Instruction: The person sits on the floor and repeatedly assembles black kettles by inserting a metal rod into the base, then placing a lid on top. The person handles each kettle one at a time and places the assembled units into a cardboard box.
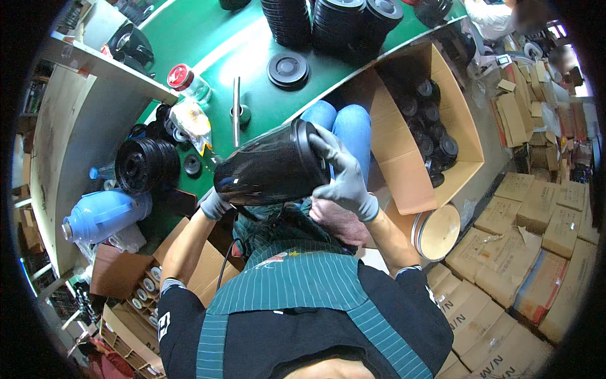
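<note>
A large glossy black cylindrical container lies tilted on its side above my lap. My left hand, in a grey glove, is closed around its lower left end, and most of those fingers are hidden behind it. On the other end, my right hand, also gloved, grips the wide black rim, thumb and fingers spread around it. Whether that rim is a separate lid I cannot tell. Beyond the container, a metal rod stands on the green table, near a small stack of black round lids.
Tall stacks of black lids stand at the table's far side. To the left are a red-lidded jar, black ringed parts and a blue thermos. An open carton of black parts and a round stool stand right.
</note>
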